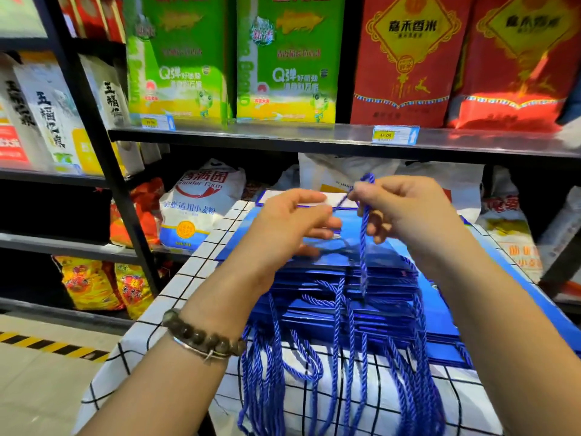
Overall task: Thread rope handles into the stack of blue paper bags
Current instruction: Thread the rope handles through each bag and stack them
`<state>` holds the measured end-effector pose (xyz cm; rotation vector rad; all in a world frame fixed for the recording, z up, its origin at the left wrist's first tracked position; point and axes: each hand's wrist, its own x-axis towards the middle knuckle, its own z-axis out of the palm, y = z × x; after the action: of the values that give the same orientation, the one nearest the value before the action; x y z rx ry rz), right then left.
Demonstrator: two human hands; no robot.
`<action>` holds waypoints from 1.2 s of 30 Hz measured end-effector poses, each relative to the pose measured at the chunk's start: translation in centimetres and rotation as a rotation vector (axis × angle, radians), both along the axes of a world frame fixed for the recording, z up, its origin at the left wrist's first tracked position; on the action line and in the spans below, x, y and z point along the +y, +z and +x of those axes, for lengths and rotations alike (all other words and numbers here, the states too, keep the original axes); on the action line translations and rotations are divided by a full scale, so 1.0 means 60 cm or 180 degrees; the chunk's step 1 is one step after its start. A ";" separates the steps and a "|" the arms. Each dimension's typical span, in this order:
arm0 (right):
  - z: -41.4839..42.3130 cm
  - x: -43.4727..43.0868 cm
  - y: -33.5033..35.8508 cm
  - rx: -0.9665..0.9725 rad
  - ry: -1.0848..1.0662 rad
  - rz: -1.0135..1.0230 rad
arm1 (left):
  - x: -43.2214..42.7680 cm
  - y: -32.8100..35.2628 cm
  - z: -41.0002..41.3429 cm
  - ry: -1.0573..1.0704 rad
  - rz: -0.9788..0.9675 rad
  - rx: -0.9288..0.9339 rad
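Grip first: pinching a twisted blue rope handle (363, 240) between thumb and fingertips of the right hand (405, 212), held above the far part of the stack, with a short loop poking up past the knuckles and the long tail hanging down toward the near side. Keeping the left hand (292, 221) just beside it, fingers curled toward the rope's thin end; cannot tell whether actually gripping that end or only steadying the top bag, too blurred there. Directly below, resting on a white cloth with a black grid (195, 278): the stack of flat glossy blue paper bags (393, 297), with many threaded blue rope loops (314, 372) spilling over the near edge. Farther out, across the far side: dark metal shelves (251, 135) carrying green and red sacks. Likely risks from here: losing the thin end through a loose pinch and missing the hole; snagging the hanging tail in the tangle of near loops; sliding the slick top bag off the pile by pulling sideways; tearing the paper at the hole by tugging too hard.
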<state>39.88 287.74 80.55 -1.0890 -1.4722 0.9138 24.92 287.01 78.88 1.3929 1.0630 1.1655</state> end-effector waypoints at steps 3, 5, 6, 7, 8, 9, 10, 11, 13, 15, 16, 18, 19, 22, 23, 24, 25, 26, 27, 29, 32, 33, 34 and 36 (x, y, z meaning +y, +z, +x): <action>-0.006 0.017 0.015 0.0270 0.0082 -0.0051 | -0.002 -0.008 0.009 -0.0428 0.0094 0.0812; -0.010 0.025 0.018 0.0272 0.0095 -0.0056 | 0.001 -0.006 0.012 -0.0489 0.0089 0.0856; -0.011 0.030 0.016 0.0225 0.0068 -0.0039 | 0.004 -0.003 0.013 -0.0517 0.0017 0.0766; -0.010 0.035 0.013 0.0171 0.0038 -0.0022 | 0.006 0.001 0.013 -0.0553 -0.0082 0.0660; -0.009 0.040 0.010 0.0131 0.0015 -0.0022 | 0.008 0.003 0.014 -0.0582 -0.0175 0.0573; -0.007 0.043 0.008 0.0108 0.0004 -0.0040 | 0.010 0.004 0.014 -0.0589 -0.0246 0.0510; -0.006 0.046 0.005 0.0098 0.0000 -0.0057 | 0.012 0.004 0.014 -0.0595 -0.0279 0.0468; -0.005 0.048 0.003 0.0089 -0.0011 -0.0072 | 0.013 0.003 0.015 -0.0599 -0.0273 0.0482; -0.005 0.050 0.000 0.0071 -0.0041 -0.0108 | 0.015 -0.001 0.017 -0.0623 -0.0174 0.0685; -0.005 0.051 -0.002 0.0087 -0.0053 -0.0160 | 0.016 -0.003 0.019 -0.0625 -0.0106 0.0843; -0.004 0.050 -0.004 0.0075 -0.0054 -0.0203 | 0.018 -0.003 0.019 -0.0585 -0.0085 0.0838; 0.002 0.043 -0.009 -0.0255 -0.0099 -0.0255 | 0.022 -0.003 0.017 -0.0358 -0.0033 0.0699; 0.006 0.037 -0.012 -0.0534 -0.0106 -0.0242 | 0.025 -0.003 0.014 -0.0206 -0.0025 0.0571; 0.017 0.014 -0.023 -0.1015 0.0119 -0.0289 | 0.033 -0.005 0.008 0.0058 -0.0004 0.0199; 0.017 0.009 -0.027 -0.1023 0.0197 -0.0320 | 0.034 -0.005 0.009 0.0066 0.0006 0.0152; 0.016 0.006 -0.030 -0.1017 0.0239 -0.0317 | 0.034 -0.007 0.011 0.0053 0.0016 0.0137; 0.015 0.006 -0.033 -0.1006 0.0246 -0.0288 | 0.034 -0.008 0.015 0.0044 0.0031 0.0177; 0.013 0.006 -0.035 -0.0967 0.0232 -0.0256 | 0.034 -0.009 0.019 0.0046 0.0060 0.0228; 0.012 0.007 -0.035 -0.0916 0.0217 -0.0234 | 0.033 -0.009 0.022 0.0066 0.0103 0.0280; 0.014 0.008 -0.038 -0.0876 0.0180 -0.0209 | 0.030 -0.011 0.023 0.0103 0.0243 0.0379; 0.023 0.010 -0.045 -0.0900 0.0157 -0.0164 | 0.015 -0.018 0.005 0.0027 0.0813 0.1174; 0.025 0.010 -0.047 -0.0916 0.0164 -0.0151 | 0.010 -0.021 -0.002 -0.0018 0.0977 0.1651; 0.027 0.009 -0.049 -0.0971 0.0185 -0.0136 | 0.006 -0.027 -0.010 -0.0011 0.1079 0.2149; 0.028 0.008 -0.052 -0.1110 0.0242 -0.0090 | 0.004 -0.035 -0.021 0.0036 0.1258 0.2733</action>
<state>41.57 288.20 77.41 -1.2669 -1.7997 0.8273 23.65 287.22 76.75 2.3088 1.4589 0.7960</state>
